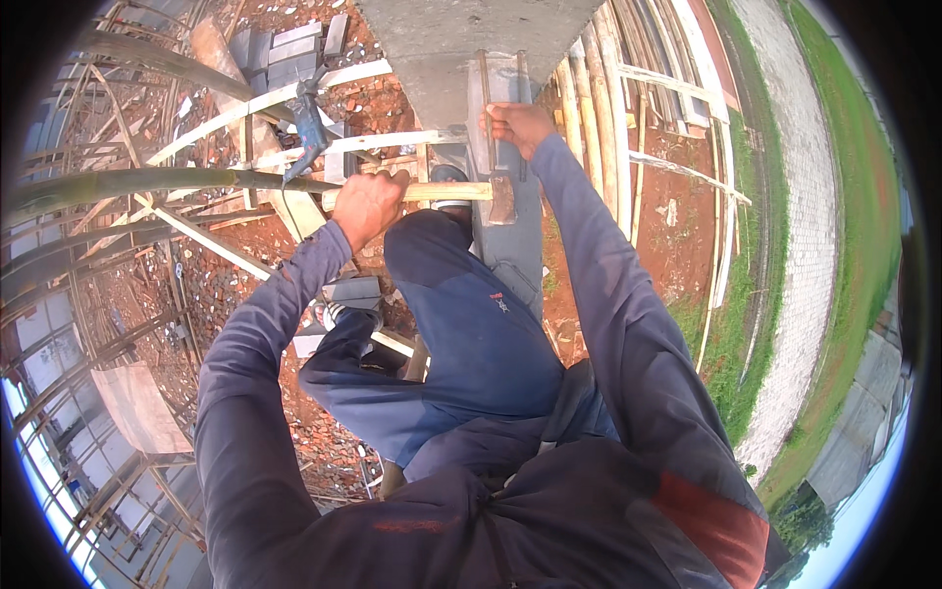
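We observe the left hand (368, 204) closed round the handle of a hammer (446, 192), its head over the grey concrete beam (510, 245); the right hand (520, 126) pinches a thin rod (485, 80) there

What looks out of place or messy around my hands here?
Beyond your left hand, a crumpled dark-blue item, perhaps cloth, appears draped over the timber, odd among stiff poles. Rubble litters the reddish ground below. The hammer shows no obvious damage.
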### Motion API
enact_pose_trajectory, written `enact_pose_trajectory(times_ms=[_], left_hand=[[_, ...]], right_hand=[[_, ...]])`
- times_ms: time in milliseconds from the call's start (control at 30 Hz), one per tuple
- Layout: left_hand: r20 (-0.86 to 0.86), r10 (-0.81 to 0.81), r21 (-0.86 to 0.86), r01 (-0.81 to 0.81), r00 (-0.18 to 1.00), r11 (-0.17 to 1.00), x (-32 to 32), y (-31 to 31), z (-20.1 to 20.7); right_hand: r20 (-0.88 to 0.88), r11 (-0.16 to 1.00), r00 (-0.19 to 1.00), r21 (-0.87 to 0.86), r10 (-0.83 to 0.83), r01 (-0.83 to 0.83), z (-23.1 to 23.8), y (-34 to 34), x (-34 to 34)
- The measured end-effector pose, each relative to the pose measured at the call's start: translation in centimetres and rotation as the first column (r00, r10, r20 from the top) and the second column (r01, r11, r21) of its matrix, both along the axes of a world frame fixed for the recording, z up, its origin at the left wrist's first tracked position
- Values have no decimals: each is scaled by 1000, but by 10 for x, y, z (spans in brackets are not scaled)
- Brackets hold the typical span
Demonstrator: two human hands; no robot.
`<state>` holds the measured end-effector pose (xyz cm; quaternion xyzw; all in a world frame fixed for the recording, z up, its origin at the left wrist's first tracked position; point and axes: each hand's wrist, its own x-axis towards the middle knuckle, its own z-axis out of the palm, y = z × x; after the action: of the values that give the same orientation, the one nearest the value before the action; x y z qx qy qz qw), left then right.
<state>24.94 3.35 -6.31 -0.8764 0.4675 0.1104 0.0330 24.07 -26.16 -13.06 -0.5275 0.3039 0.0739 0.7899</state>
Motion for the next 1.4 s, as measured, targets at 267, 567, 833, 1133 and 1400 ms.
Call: enact_pose_trajectory(times_ms=[267, 567, 833, 1133, 1400], left_hand=[[25, 75, 81, -77, 997, 994, 14, 8, -1], [61, -43, -142, 51, 997, 989, 14, 7, 11], [129, -256, -206, 278, 958, 938, -9, 1, 9], [96, -253, -157, 265, 963, 951, -7, 8, -10], [22, -234, -177, 234, 972, 956, -27, 10, 3]], right_hand=[[14, 1000, 1000, 10, -5, 5, 5, 2, -1], [-57, 998, 996, -27, 62, -64, 7, 2, 11], [-10, 997, 999, -49, 53, -53, 0, -2, 9], [1, 999, 999, -5, 41, -41, -2, -6, 11], [-4, 999, 999, 4, 35, -35, -8, -8, 13]])
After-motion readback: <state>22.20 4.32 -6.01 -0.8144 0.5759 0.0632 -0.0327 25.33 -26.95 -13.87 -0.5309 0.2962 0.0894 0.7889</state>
